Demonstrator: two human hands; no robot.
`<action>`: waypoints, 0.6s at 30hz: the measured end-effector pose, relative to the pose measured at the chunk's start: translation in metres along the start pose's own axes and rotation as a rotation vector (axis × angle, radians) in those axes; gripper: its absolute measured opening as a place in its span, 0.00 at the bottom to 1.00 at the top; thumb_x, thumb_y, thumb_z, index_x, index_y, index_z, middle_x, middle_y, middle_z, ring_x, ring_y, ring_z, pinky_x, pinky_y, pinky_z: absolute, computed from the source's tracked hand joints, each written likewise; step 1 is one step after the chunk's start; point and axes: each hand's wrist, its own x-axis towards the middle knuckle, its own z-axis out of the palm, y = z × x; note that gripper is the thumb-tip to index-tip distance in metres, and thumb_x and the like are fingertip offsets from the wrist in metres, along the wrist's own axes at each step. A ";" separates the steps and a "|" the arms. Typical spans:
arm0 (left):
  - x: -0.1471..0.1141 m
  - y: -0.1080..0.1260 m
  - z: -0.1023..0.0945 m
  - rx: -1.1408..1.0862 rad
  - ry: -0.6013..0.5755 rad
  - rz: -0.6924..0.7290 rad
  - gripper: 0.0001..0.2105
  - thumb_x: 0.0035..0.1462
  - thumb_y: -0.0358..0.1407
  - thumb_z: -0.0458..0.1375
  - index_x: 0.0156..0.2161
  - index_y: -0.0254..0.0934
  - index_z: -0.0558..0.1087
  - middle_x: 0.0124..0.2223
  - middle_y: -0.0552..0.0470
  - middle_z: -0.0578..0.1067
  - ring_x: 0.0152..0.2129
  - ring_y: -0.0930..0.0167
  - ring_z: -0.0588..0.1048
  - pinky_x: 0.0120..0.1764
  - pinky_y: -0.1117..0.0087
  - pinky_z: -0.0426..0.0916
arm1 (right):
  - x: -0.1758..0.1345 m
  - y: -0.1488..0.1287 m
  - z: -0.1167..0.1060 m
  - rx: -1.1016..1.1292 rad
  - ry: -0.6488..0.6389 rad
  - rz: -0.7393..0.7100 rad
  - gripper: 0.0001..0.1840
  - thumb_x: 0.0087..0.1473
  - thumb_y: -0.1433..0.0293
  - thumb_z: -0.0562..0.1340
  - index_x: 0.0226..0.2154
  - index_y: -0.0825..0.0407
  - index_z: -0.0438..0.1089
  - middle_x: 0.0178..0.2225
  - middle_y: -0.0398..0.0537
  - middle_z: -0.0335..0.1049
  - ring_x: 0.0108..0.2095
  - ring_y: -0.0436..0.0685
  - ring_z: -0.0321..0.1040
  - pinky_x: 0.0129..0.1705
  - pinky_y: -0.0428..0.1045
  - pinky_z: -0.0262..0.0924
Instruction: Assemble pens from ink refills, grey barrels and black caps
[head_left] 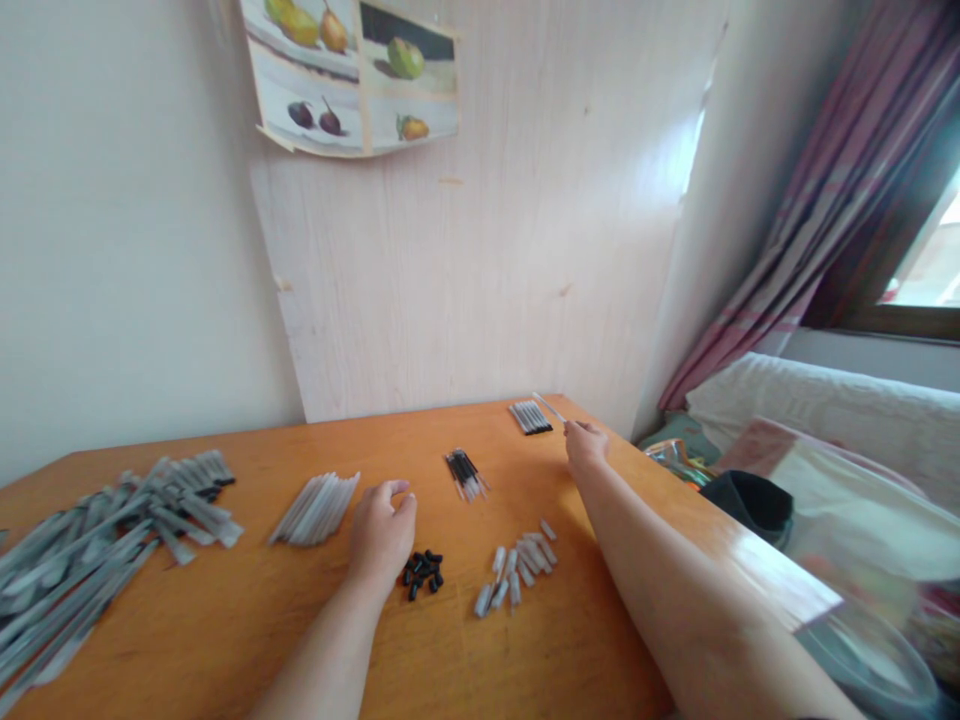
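My right hand [586,442] reaches to the far right of the table, fingers closed on one end of a slim whitish pen [550,407]. Just left of it lies a neat row of similar pens [530,417] with black ends. My left hand [384,518] hovers with loosely bent fingers apart, seemingly holding nothing. It is between a bundle of translucent pen barrels [316,510] and a small pile of black plugs [423,572]. Dark thin pen refills [466,474] lie mid-table, and clear pen caps [517,568] are scattered nearer me.
A large heap of grey-white pens [112,540] covers the left of the orange wooden table [450,670]. A pale board [487,290] with fruit pictures stands behind. Right of the table edge are a black container [750,505] and covered bedding [832,400].
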 end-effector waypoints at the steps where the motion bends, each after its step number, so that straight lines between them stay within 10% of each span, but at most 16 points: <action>1: 0.000 -0.001 0.000 0.000 -0.002 0.000 0.14 0.55 0.40 0.51 0.41 0.35 0.72 0.45 0.43 0.75 0.46 0.63 0.72 0.50 0.63 0.64 | 0.002 0.001 0.002 -0.015 0.010 0.007 0.20 0.45 0.62 0.57 0.34 0.57 0.76 0.26 0.53 0.74 0.26 0.56 0.67 0.23 0.46 0.54; 18: -0.001 0.001 0.000 -0.004 -0.024 -0.026 0.13 0.54 0.41 0.52 0.40 0.37 0.72 0.43 0.45 0.76 0.45 0.63 0.73 0.51 0.61 0.64 | 0.028 -0.006 0.033 -0.225 -0.008 -0.050 0.15 0.47 0.64 0.59 0.35 0.53 0.77 0.36 0.57 0.74 0.35 0.59 0.68 0.31 0.47 0.56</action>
